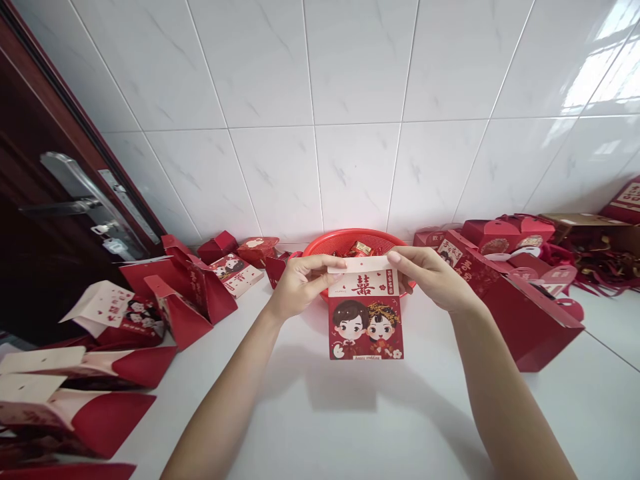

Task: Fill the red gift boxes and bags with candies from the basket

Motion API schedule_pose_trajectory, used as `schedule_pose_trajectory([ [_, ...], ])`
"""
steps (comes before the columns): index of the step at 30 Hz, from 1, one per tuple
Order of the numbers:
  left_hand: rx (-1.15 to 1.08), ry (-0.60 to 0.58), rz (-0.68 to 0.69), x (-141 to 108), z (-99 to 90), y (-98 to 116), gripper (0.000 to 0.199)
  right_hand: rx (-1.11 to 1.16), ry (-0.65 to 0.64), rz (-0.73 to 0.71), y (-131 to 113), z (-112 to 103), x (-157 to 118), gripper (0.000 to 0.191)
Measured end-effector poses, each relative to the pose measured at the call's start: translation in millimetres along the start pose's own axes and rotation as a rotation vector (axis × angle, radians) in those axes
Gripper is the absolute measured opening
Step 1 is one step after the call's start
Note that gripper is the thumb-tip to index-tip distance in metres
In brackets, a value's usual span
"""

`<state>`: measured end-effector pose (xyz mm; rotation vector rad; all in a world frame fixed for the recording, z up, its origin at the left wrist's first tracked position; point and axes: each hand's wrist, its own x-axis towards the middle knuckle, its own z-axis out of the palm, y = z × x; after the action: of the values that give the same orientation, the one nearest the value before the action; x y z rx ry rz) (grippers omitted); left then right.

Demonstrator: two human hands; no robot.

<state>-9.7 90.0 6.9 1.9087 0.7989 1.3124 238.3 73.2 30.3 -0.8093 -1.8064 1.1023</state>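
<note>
Between my hands is a red and cream wedding candy box, raised above the white surface, its front printed with two cartoon figures. My left hand pinches the left end of its cream top flap. The right end of that flap is pinched by my right hand, with the thumb on top. Behind the box stands a red plastic basket, partly hidden by it and by my hands. Wrapped candies show inside the basket.
Several red paper boxes stand at the left, near a dark door with a metal handle. To the right are a large red bag, more small boxes and a cardboard box. A tiled wall rises behind.
</note>
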Motion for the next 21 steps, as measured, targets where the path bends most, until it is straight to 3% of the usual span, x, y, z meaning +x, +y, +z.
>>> schedule_pose_trajectory([
  [7,0.020,-0.060,-0.007,-3.4,-1.4,5.7,0.023,0.021,0.065,0.020,6.3,4.0,1.3,0.045],
  [12,0.042,0.038,0.013,-3.7,0.0,3.3,0.022,-0.046,0.080,-0.004,-0.1,4.4,-1.4,0.047],
  [16,0.004,0.026,0.002,-4.5,2.2,-0.7,0.038,-0.072,0.064,-0.033,-2.8,3.1,-2.1,0.048],
  [19,-0.088,0.010,-0.019,-4.1,4.3,-0.5,0.050,-0.117,0.166,-0.117,-6.8,-1.4,-8.5,0.043],
  [21,-0.157,0.011,-0.029,-2.3,4.2,-0.8,0.051,-0.167,0.336,-0.209,-13.0,-8.2,-18.4,0.035],
])
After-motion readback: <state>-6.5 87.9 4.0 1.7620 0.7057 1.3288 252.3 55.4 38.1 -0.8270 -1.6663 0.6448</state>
